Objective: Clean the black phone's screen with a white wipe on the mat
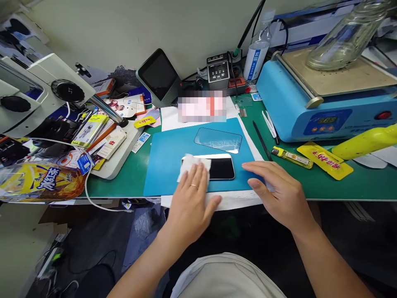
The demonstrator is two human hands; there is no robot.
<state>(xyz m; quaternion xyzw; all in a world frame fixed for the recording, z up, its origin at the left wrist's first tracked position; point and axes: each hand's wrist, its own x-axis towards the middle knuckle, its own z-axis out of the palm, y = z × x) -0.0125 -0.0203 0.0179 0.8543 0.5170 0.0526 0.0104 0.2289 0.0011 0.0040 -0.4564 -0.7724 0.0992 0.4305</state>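
Note:
A phone [222, 167] with a black screen and white rim lies face up on the blue mat [167, 147]. My left hand [191, 203] presses a folded white wipe [186, 165] onto the phone's left part, fingers laid out together and thumb apart. That end of the phone is mostly covered. To the right of the phone, my right hand [281, 192] hovers at the mat's edge, open, with fingers curved and thumb apart. Beyond the phone, a clear screen protector [218, 140] with a dark outline rests at an angle on the mat.
On the right are a blue heating plate machine [285, 103] with a glass jar [344, 41], a black pen [262, 140], white tweezers [269, 124] and yellow packets [325, 160]. A microscope [62, 82], boxes and a drink bottle [43, 182] crowd the left. A display [159, 76] stands behind.

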